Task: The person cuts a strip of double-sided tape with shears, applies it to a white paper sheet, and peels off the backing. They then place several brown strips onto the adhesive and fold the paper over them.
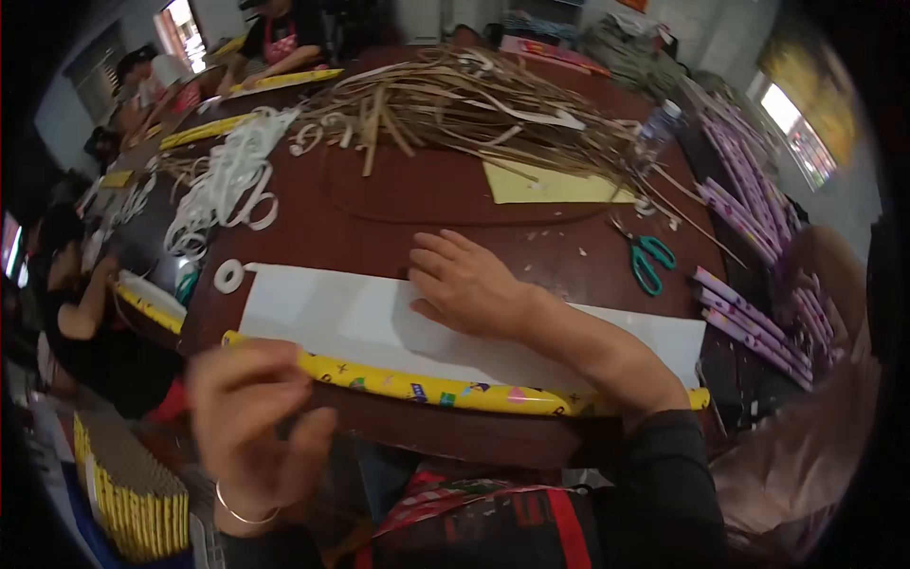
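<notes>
Item: paper-rolling work at a round brown desk (455,204), seen from the person's head.

Work in hand — a white sheet (360,327) lies flat on the desk, its near edge wound into a yellow printed tube (427,387) that runs along the desk's near rim. The roll looks only begun: most of the sheet lies unrolled beyond it.

Right hand (464,284) — palm down on the white sheet, fingers spread and flat; it presses and grips nothing.

Left hand (251,417) — raised close to the camera at the tube's left end, fingers curled and partly closed. Whether they pinch the tube's end cannot be told; the hand is blurred. A thin bangle (242,515) circles the wrist.

Finished stock, by appearance — purple printed tubes (758,322) in rows at the right; a block of yellow tubes (133,493) stacked at lower left.

Other items — green-handled scissors (647,258) to the right of the sheet; a roll of tape (228,276) at its far left corner; a heap of brown strips (474,104) and a tangle of white strips (223,180) farther back; a yellow sheet (545,185).

Other people sit at the left and far side.

Writing — none legible; the tube's print shows only small coloured motifs.
</notes>
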Motion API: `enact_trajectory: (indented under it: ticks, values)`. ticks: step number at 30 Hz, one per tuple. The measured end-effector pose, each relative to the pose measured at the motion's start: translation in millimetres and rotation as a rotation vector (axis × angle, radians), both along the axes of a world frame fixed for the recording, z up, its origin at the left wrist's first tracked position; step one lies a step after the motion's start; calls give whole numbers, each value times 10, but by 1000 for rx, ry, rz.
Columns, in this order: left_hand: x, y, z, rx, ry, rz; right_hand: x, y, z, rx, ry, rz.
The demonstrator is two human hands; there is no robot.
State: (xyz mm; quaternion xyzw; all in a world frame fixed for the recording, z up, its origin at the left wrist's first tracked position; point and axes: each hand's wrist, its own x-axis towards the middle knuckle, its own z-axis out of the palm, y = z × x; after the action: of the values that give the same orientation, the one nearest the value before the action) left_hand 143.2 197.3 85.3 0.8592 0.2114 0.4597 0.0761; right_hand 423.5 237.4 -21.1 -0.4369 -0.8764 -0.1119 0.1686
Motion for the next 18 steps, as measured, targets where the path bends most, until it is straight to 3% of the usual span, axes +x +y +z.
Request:
enact_trajectory:
  ticks: [2,6,8,9,10,11,13,16,18]
  values:
    - [147,100,-440,-203,402,-282,0,-5,-1,-6,20,2]
    - [346,51,-964,-238,444,-266,82,-19,76,103,40,-37]
    - [359,112,-1130,-150,438,-252,411,-91,304,32,52,-114]
    - [372,125,-1143,-158,442,-282,638,-125,461,-150,-33,-226]
    - [374,124,-1143,-158,436,-265,916,-281,488,-7,64,-306]
    - [377,124,-1137,-156,427,-242,1176,-382,567,-216,-51,-557]
    - [397,129,-1121,-169,422,-253,1646,-764,700,-219,-96,-736]
    - [413,147,-1115,-173,404,-262,2221,-1106,456,-305,-208,-933]
    - [418,155,-1121,-169,410,-260,2366,-1275,357,-497,-152,-1049]
